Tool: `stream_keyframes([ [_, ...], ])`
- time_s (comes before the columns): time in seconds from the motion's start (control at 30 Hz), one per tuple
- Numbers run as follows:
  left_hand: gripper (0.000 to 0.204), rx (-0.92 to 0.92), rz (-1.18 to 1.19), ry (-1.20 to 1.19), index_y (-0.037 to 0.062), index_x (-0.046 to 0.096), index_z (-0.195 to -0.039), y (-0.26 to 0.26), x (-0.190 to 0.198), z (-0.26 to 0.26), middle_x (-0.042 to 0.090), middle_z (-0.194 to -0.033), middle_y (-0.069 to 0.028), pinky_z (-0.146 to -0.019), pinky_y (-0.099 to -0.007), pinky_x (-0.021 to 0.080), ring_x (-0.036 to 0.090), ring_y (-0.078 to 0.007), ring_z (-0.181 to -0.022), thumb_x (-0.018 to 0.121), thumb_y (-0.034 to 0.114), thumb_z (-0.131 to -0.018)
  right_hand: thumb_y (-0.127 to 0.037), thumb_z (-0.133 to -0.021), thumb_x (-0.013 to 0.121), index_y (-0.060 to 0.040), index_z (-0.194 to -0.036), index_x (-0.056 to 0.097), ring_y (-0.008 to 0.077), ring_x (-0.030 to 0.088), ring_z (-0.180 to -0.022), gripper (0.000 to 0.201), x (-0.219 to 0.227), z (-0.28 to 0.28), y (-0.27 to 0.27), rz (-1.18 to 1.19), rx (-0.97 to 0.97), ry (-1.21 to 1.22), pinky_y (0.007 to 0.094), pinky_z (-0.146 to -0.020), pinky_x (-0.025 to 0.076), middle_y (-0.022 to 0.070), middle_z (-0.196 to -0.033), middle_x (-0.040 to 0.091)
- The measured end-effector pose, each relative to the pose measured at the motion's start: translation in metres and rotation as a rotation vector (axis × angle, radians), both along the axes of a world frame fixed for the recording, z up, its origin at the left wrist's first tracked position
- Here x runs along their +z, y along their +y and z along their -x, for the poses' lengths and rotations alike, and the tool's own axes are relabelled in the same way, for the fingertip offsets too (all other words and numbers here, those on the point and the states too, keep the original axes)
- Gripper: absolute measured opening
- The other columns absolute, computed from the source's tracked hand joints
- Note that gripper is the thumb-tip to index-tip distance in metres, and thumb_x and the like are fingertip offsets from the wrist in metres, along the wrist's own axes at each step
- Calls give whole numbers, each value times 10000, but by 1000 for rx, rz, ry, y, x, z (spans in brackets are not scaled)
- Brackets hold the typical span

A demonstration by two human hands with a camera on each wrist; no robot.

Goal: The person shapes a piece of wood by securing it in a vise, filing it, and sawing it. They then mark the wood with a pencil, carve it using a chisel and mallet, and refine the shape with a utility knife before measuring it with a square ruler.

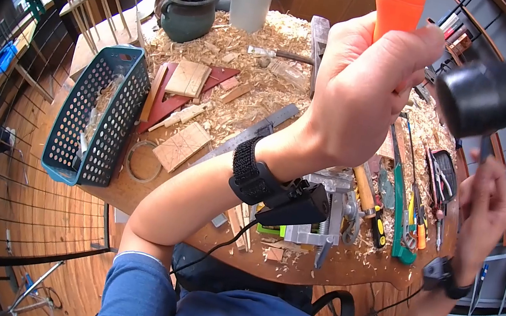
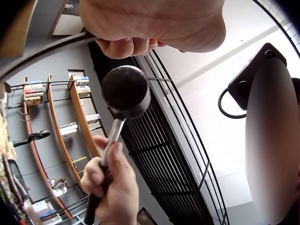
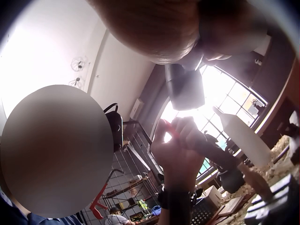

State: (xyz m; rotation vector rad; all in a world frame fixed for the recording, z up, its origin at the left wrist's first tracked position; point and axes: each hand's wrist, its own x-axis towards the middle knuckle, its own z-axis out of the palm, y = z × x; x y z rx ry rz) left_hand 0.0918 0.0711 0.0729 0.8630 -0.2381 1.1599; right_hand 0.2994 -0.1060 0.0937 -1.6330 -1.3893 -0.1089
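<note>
Raised over the bench, my left hand [image 1: 367,96] grips the orange handle of a tool [image 1: 398,10], which points up out of the fist. In the left wrist view a long, narrow dark bar [image 2: 47,50] runs out from the same hand. My right hand [image 1: 486,209] holds a mallet by its black grip [image 2: 96,204]. The mallet's black head [image 1: 481,97] is in the air just right of my left hand, on a shiny metal shaft [image 2: 114,136]. What the orange-handled tool's working end looks like is hidden by the hand in the head view.
Wood shavings [image 1: 263,87] cover much of the bench. A blue perforated basket [image 1: 91,124] stands on the left, beside wood pieces [image 1: 181,146]. A metal vise [image 1: 315,226] sits at the front edge. Right of it lie a green-handled saw [image 1: 403,246] and several hand tools.
</note>
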Motion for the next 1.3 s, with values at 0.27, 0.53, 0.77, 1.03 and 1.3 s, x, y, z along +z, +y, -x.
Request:
stream_keyframes([
  [0.27, 151, 64, -43, 33, 49, 563, -762, -5, 1, -1, 486, -621, 52, -491, -248, 294, 380, -31, -524, 567, 55, -913, -303, -1114, 631, -71, -1289, 745, 1, 373, -577, 312, 144, 28, 39, -41, 286, -737, 214, -521, 237, -67, -669, 513],
  [0.53, 53, 99, -177, 120, 22, 535, -977, 0, -4, -2, 477, -717, -44, -494, -250, 262, 348, -69, -532, 539, 57, -937, -316, -1093, 664, -56, -1225, 763, 1, 383, -544, 309, 165, 46, 66, -53, 414, -926, 212, -500, 248, -60, -634, 519],
  [0.77, 44, 127, -213, 158, 26, 555, -930, -5, -2, -6, 482, -713, 6, -501, -244, 268, 356, -51, -543, 567, 68, -932, -328, -1074, 693, -42, -1170, 779, 1, 392, -515, 314, 161, 46, 65, -44, 437, -936, 210, -482, 259, -53, -604, 525],
  [1.03, 60, 203, -308, 233, 24, 562, -879, -11, 4, -11, 443, -625, 37, -516, -235, 274, 355, -46, -554, 574, 67, -919, -341, -1052, 726, -27, -1107, 797, 1, 402, -482, 327, 164, 46, 59, -64, 477, -943, 208, -461, 271, -46, -570, 532],
  [1.3, 74, 301, -413, 202, 13, 570, -890, -9, 2, -15, 471, -680, 11, -501, -243, 270, 359, -51, -553, 564, 68, -938, -354, -1031, 758, -11, -1044, 815, 1, 412, -449, 348, 172, 45, 48, -97, 525, -939, 206, -440, 282, -38, -535, 539],
])
